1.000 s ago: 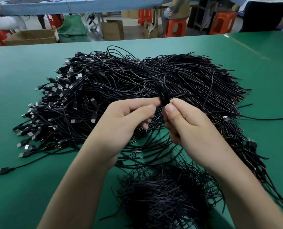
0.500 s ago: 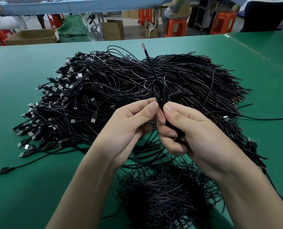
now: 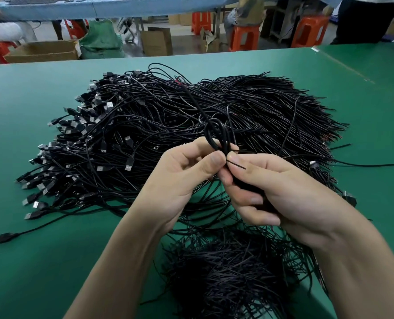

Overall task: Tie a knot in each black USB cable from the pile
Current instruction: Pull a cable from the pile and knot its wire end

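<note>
Head cam: both hands' fingers (image 3: 214,158) pinch looped cable (image 3: 216,134); green table (image 3: 30,261), prob. workshop.

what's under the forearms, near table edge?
A smaller heap of black cables lies on the green table below the left hand and right hand. The forearms hide its edges; knots can't be made out.

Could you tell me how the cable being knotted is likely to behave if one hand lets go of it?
The cable holds a small open loop above both hands, so it is probably springy and may uncurl. Its thin free end stands unsupported, suggesting some stiffness. The left hand and right hand pinch it lightly, so it seems light.
</note>
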Tool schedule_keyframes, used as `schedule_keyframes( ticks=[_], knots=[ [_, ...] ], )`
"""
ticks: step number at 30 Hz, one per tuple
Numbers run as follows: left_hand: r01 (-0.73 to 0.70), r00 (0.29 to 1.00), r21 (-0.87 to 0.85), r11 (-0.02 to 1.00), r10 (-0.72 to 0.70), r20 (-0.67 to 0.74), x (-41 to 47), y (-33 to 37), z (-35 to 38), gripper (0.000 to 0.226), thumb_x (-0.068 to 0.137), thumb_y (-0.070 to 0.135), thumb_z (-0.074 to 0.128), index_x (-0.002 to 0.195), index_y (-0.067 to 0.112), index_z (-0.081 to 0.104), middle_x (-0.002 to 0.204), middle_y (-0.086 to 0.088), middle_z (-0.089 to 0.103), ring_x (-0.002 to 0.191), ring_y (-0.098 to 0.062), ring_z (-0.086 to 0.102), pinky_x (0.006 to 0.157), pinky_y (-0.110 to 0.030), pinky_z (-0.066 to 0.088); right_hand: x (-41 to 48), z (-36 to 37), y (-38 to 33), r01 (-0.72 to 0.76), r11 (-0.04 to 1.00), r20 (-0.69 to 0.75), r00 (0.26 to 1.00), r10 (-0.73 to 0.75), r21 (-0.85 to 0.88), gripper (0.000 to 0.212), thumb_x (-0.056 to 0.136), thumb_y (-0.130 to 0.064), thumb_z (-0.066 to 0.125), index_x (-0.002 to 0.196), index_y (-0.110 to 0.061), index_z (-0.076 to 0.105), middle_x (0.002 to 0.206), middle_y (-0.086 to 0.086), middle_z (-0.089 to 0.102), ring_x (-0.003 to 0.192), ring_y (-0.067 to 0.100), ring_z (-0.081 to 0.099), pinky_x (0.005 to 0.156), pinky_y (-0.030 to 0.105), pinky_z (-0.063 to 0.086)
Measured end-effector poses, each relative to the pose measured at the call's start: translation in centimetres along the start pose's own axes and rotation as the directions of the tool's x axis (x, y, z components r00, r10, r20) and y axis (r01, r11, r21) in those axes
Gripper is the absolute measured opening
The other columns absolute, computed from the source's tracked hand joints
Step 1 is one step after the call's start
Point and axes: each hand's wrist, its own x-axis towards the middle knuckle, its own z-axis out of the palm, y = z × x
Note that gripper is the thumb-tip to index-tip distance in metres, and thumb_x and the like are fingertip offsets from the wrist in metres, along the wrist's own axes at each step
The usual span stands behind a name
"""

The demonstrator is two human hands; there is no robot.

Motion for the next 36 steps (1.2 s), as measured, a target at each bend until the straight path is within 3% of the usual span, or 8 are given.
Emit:
schedule_keyframes(
  ticks=[11,15,20,23,27,30,33,36],
  knots=[
    [-0.019,0.999,0.182,0.983,0.028,-0.046,-0.1,0.9,0.7,0.022,0.104,0.036,0.051,0.103,0.024,0.07,0.072,0.016,0.059,0.067,0.0,0.053,0.073,-0.016,0.047,0.3,1.1,0.3,0.001,0.996,-0.005,1.0,0.0,0.09,0.036,0.104,-0.043,0.047,0.087,-0.016,0.063,0.058,-0.001,0.038,0.04,0.01,0.034,0.045,0.021,0.031],
    [0.036,0.999,0.134,0.99,-0.03,-0.041,-0.2,1.0,0.9,0.022,0.108,0.03,0.046,0.109,0.018,0.064,0.073,0.003,0.068,0.063,-0.02,0.065,0.065,-0.033,0.056,0.5,1.4,0.1,0.088,0.979,-0.212,0.969,-0.127,-0.186,0.031,0.106,-0.036,0.049,0.09,-0.015,0.066,0.068,0.006,0.061,0.055,0.021,0.059,0.055,0.032,0.048],
    [0.123,0.988,0.187,0.975,-0.102,-0.12,-0.1,0.9,0.6,0.03,0.103,0.035,0.048,0.117,0.02,0.07,0.111,0.005,0.076,0.111,-0.011,0.069,0.107,-0.042,0.05,0.7,0.9,0.3,0.204,0.64,-0.343,0.704,-0.622,-0.741,0.023,0.091,-0.033,0.072,0.111,-0.03,0.06,0.087,-0.007,0.064,0.079,0.015,0.065,0.061,0.023,0.05],
    [0.123,0.991,0.254,0.959,-0.106,-0.079,-0.1,0.8,0.7,0.026,0.105,0.031,0.045,0.105,0.022,0.07,0.09,0.021,0.073,0.083,0.009,0.064,0.079,-0.008,0.049,0.4,0.4,0.2,0.263,0.399,-0.138,0.658,-0.74,-0.878,0.02,0.093,-0.024,0.075,0.111,-0.021,0.065,0.094,-0.012,0.062,0.085,0.016,0.065,0.063,0.024,0.051],
    [0.099,0.994,0.287,0.953,-0.105,0.007,0.0,0.7,1.1,0.027,0.111,0.017,0.043,0.099,0.019,0.066,0.079,0.027,0.068,0.076,0.014,0.061,0.069,-0.002,0.044,0.4,0.1,0.1,0.292,0.263,-0.025,0.624,-0.781,-0.92,0.008,0.096,-0.02,0.073,0.095,-0.013,0.07,0.092,-0.008,0.065,0.086,0.011,0.063,0.071,0.018,0.046],
    [0.1,0.995,0.261,0.96,-0.104,0.001,-0.1,0.9,1.3,0.024,0.109,0.022,0.048,0.106,0.016,0.071,0.092,0.016,0.076,0.087,0.005,0.069,0.078,-0.01,0.052,0.5,0.4,0.3,0.273,0.334,-0.1,0.622,-0.777,-0.902,0.008,0.097,-0.017,0.071,0.091,-0.015,0.067,0.083,-0.012,0.064,0.076,0.012,0.062,0.063,0.02,0.046],
    [0.063,0.993,0.32,0.945,-0.029,-0.112,0.1,0.6,1.5,0.027,0.102,0.034,0.058,0.115,0.017,0.073,0.105,-0.017,0.071,0.097,-0.034,0.067,0.086,-0.047,0.058,0.8,0.9,0.4,0.319,0.594,-0.319,0.61,-0.725,-0.739,0.012,0.095,-0.012,0.069,0.086,-0.016,0.062,0.075,-0.007,0.061,0.065,0.009,0.055,0.057,0.021,0.042],
    [-0.144,0.941,0.597,0.789,0.297,-0.165,0.3,0.4,1.7,0.012,0.099,0.029,0.068,0.097,0.04,0.069,0.082,0.005,0.053,0.073,-0.01,0.048,0.068,-0.024,0.04,1.1,1.7,0.4,0.426,0.847,-0.517,0.671,-0.532,-0.32,0.016,0.098,-0.01,0.065,0.083,-0.014,0.06,0.065,-0.005,0.055,0.057,0.007,0.045,0.053,0.019,0.037]
  ],
)
